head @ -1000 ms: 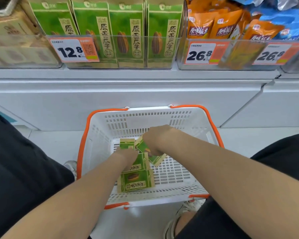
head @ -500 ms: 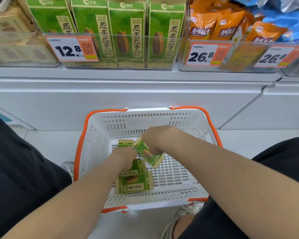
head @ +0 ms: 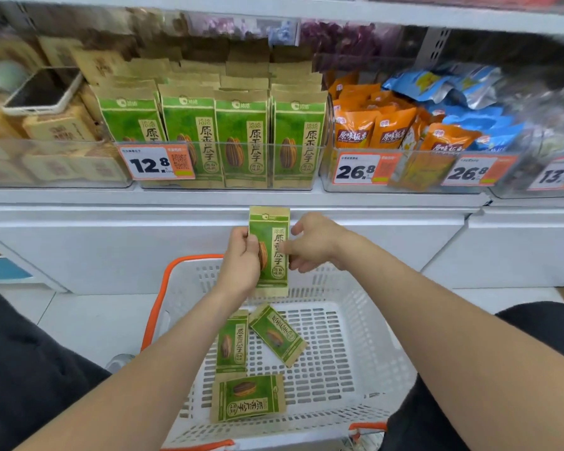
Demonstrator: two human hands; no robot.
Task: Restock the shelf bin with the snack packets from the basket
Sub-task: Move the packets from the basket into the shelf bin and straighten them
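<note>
Head view, shelf front. One green snack packet (head: 272, 242) is held upright above the basket (head: 365, 323), level with the white shelf edge (head: 111, 200) and below the shelf bin (head: 241, 183). The packet is gripped along its left side by the left hand (head: 241, 258), whose fingers are curled round that edge and clamped on it. The right hand (head: 313, 242) is seen at the packet's right side, its fingers apart and loosely extended; one fingertip is laid against the packet's right edge. Three more green packets are left on the basket floor: one (head: 232, 343) lying lengthwise, one (head: 278, 335) tilted just beside it, and one (head: 248, 398) lying crosswise nearest the viewer. The clear bin above is filled with rows of matching green packets standing upright, and a price tag (head: 157, 164) reading 12.8 is fixed to its front. Orange packets (head: 372, 130) are held in the neighbouring bin on the right. A phone (head: 43, 91) is seen lying on boxes at upper left.
</note>
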